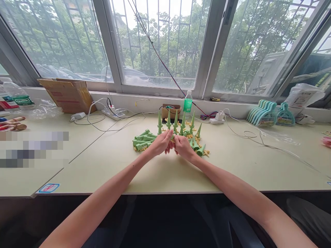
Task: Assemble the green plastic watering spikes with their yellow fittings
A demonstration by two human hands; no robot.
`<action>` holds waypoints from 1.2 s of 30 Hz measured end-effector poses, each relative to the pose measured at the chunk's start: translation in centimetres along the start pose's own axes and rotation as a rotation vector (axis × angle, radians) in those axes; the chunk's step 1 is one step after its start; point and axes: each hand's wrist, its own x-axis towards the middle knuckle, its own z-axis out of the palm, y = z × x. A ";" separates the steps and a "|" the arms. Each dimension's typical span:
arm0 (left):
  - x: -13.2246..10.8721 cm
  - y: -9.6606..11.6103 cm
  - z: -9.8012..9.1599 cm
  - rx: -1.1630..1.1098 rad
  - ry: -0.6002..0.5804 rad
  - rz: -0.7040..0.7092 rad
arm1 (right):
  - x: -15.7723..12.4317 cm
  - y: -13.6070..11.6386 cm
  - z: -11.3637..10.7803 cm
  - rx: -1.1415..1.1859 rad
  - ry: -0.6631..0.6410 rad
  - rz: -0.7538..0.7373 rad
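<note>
My left hand [162, 142] and my right hand [183, 146] meet over the middle of the table, fingers closed. Between their fingertips shows a small part of a green plant watering spike [172, 137]; most of it is hidden by the fingers. Just behind the hands, a row of several green spikes [159, 124] stands upright, points up, with small yellow valves on them. Several green tubes [141, 146] lie heaped beside my left hand. To the right of my right hand, more green spikes [200, 151] lie tilted among small yellow valves [207, 152].
Behind the row stand a small cardboard box [165, 111] and a green-labelled bottle [188, 103]. White cables and a power strip [113, 112] run along the window side. Light-blue hangers [263, 113] are at the right, a large carton [67, 96] at the left.
</note>
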 end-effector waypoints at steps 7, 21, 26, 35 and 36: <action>0.0 0.0 0.0 0.007 -0.006 -0.003 | 0.0 0.2 0.1 0.003 -0.006 0.002; -0.7 0.8 0.0 0.281 0.018 0.020 | 0.1 0.6 -0.1 -0.058 -0.081 -0.024; -0.8 0.7 0.0 0.325 0.010 0.022 | 0.1 0.6 -0.1 -0.041 -0.094 -0.009; -1.0 0.8 0.0 0.388 0.019 0.045 | 0.1 0.6 -0.2 -0.034 -0.123 -0.008; -1.0 0.8 0.0 0.394 0.022 0.046 | 0.1 0.6 -0.2 -0.043 -0.127 -0.010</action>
